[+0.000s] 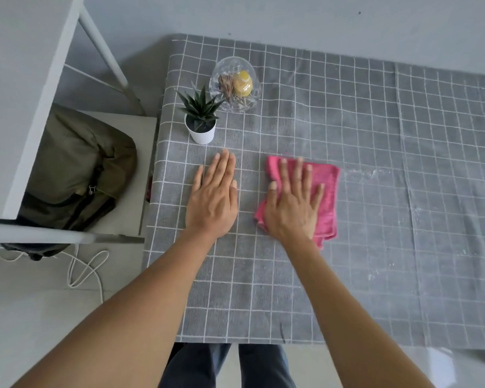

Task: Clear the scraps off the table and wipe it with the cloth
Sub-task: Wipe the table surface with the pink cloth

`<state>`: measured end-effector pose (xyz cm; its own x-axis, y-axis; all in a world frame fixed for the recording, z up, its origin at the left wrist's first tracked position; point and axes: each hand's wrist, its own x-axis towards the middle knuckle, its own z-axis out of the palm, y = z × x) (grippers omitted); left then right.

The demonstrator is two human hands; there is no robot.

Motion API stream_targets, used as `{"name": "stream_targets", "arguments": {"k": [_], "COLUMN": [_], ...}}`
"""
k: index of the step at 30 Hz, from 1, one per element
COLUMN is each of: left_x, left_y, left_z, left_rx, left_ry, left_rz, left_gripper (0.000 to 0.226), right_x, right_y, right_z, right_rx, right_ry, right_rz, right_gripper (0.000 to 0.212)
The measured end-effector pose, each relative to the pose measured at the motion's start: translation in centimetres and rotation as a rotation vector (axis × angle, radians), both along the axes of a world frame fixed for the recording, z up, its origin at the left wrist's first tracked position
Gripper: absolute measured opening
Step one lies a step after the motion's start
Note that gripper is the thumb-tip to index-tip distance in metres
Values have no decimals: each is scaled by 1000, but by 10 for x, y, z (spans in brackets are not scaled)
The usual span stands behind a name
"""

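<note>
A folded pink cloth (pixel 326 191) lies on the table (pixel 375 247), which is covered by a grey checked tablecloth. My right hand (pixel 291 204) presses flat on the cloth with straight, spread fingers. My left hand (pixel 213 197) rests flat on the bare tablecloth just left of the cloth, fingers straight and together. Faint whitish smears and specks (pixel 375 173) show on the tablecloth to the right of the cloth.
A small potted succulent in a white pot (pixel 200 127) stands just beyond my left hand. Behind it is a clear glass bowl (pixel 235 85) holding a yellow item. Left of the table stand a white frame (pixel 53 79), an olive bag (pixel 79 169) and a white cable (pixel 84 270).
</note>
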<state>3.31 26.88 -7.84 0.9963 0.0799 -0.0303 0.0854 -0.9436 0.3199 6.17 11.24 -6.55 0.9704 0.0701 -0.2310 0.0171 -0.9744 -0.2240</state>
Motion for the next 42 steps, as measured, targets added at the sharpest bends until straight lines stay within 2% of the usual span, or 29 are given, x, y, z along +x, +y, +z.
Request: {"name": "stream_targets", "arguments": {"k": [5, 10, 14, 19, 23, 29, 34, 39, 42], "left_x": [0, 1, 0, 1, 1, 1, 1, 1, 1], "left_y": [0, 3, 2, 0, 1, 2, 2, 0, -1], "left_z": [-2, -4, -5, -3, -3, -4, -5, -3, -3], "left_rx": [11, 20, 28, 21, 14, 4, 19, 23, 29], "left_ry": [-4, 10, 7, 4, -9, -5, -8, 1, -11], "left_rz": [-3, -11, 1, -2, -8, -7, 2, 11, 5], "left_gripper": [56, 55, 55, 56, 56, 54, 55, 54, 54], "right_x": [-12, 5, 1, -24, -23, 1, -4, -23, -23], "right_y": [1, -56, -40, 13, 2, -59, -37, 3, -4], "right_z": [1, -3, 1, 2, 0, -2, -1, 0, 2], "right_rx": [58, -8, 35, 55, 70, 8, 23, 46, 76], "right_ry": [-12, -13, -12, 0, -29, -31, -24, -14, -17], "right_rz": [166, -100, -207, 68, 158, -74, -160, 74, 156], "right_gripper": [52, 53, 54, 54, 51, 52, 53, 53, 50]}}
